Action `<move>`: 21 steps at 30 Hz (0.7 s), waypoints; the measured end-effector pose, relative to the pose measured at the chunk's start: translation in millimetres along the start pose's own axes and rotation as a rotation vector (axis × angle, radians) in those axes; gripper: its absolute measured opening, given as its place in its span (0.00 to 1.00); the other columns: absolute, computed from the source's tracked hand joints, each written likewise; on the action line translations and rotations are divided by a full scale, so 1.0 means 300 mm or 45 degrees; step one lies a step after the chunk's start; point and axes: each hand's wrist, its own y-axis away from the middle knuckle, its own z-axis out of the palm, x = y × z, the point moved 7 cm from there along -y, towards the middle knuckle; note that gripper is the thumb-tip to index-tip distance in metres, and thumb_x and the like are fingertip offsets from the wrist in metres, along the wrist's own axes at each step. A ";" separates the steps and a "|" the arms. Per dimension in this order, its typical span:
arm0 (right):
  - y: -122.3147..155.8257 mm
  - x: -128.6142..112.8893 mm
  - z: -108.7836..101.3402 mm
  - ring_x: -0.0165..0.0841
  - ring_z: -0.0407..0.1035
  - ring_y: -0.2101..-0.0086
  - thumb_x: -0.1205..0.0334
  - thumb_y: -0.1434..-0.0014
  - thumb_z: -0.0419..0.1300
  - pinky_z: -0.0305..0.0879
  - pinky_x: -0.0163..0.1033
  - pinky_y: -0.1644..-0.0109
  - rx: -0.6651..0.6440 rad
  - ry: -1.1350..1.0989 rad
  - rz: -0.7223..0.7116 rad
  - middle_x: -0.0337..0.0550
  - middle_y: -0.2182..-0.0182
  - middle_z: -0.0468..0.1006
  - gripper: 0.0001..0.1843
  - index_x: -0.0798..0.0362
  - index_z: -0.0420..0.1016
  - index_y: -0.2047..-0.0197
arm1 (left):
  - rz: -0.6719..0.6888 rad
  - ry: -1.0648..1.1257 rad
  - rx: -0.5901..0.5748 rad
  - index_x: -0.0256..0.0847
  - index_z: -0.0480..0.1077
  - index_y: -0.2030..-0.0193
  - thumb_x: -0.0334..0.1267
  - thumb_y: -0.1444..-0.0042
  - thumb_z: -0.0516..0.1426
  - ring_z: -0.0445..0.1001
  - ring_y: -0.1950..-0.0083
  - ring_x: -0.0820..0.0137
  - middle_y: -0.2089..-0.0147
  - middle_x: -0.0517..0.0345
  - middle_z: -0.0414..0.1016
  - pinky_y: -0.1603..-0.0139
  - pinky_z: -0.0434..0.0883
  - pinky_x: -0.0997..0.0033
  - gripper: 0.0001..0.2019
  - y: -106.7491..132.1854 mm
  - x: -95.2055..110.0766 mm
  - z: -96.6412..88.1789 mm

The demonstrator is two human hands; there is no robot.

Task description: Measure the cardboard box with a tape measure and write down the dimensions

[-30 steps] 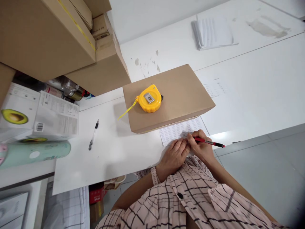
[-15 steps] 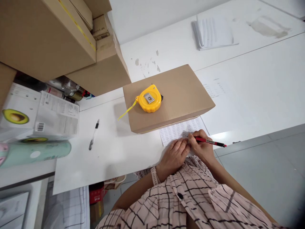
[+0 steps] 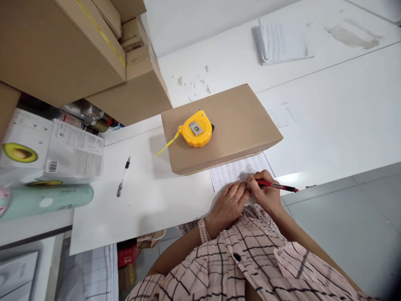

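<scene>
In my right hand [image 3: 266, 192] is a red and black pen [image 3: 275, 184], its tip down at a printed sheet of paper [image 3: 232, 172]. My left hand [image 3: 228, 205] lies flat with fingers stretched over the sheet's lower edge, close against the right hand. A brown cardboard box [image 3: 238, 117] rests on the table just beyond, covering the far part of the sheet. On top of the box, toward its left end, sits a yellow tape measure [image 3: 197, 129] with a metal clip and a yellow strap hanging to the left.
A clear pen with a black grip [image 3: 123, 177] lies on the white table [image 3: 147, 192]. Large cardboard boxes [image 3: 84, 54] are stacked at the upper left, above white avocado-print cartons [image 3: 73, 150] and a mint-green cylinder [image 3: 59, 201]. A stack of papers [image 3: 283, 42] lies at the back.
</scene>
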 end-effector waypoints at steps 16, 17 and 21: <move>0.002 0.003 -0.007 0.30 0.64 0.76 0.54 0.37 0.61 0.62 0.38 0.70 0.039 0.001 -0.009 0.34 0.79 0.69 0.16 0.48 0.62 0.73 | 0.002 0.015 -0.027 0.32 0.67 0.33 0.36 0.26 0.43 0.67 0.30 0.59 0.31 0.43 0.70 0.29 0.62 0.57 0.22 0.000 0.000 0.007; 0.002 0.001 -0.008 0.31 0.64 0.76 0.54 0.37 0.61 0.63 0.38 0.70 0.041 -0.001 -0.015 0.34 0.79 0.69 0.16 0.48 0.62 0.73 | 0.005 0.015 -0.038 0.32 0.66 0.33 0.35 0.26 0.44 0.67 0.30 0.59 0.31 0.43 0.69 0.30 0.62 0.57 0.21 0.000 0.000 0.008; 0.000 0.000 -0.005 0.31 0.64 0.77 0.54 0.37 0.61 0.63 0.38 0.71 0.029 -0.004 -0.028 0.34 0.79 0.69 0.16 0.48 0.63 0.73 | 0.014 0.015 -0.064 0.31 0.66 0.33 0.35 0.27 0.44 0.66 0.29 0.59 0.30 0.42 0.68 0.30 0.63 0.57 0.22 0.001 0.001 0.012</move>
